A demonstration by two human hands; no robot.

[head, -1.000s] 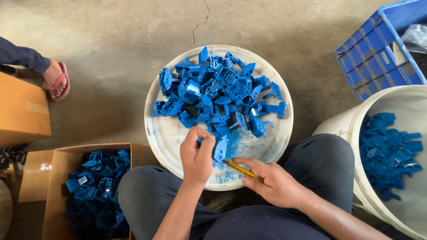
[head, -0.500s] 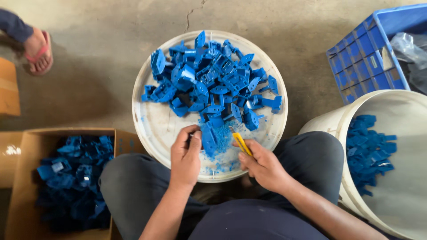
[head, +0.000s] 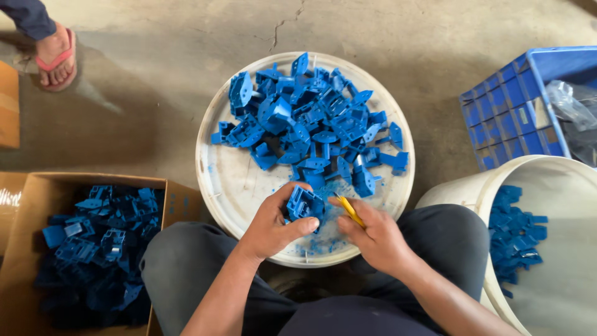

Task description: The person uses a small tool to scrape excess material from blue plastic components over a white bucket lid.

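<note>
In the head view, the left hand [head: 273, 227] sits at lower centre, fingers curled around a blue plastic part [head: 305, 204] held over the near edge of a round white tray [head: 230, 180]. The right hand [head: 373, 235], just beside it, pinches a yellow-handled tool [head: 350, 210] whose tip meets the part; the tip itself is too small to make out. A heap of blue parts [head: 311, 121] fills the upper half of the tray. At lower left, a cardboard box [head: 180, 199] holds more parts, its bottom cut off by the frame. At right, a white bucket [head: 559, 261] and a blue crate [head: 516, 118] are both partly cut off. A sandalled foot [head: 56, 59] shows at upper left.
</note>
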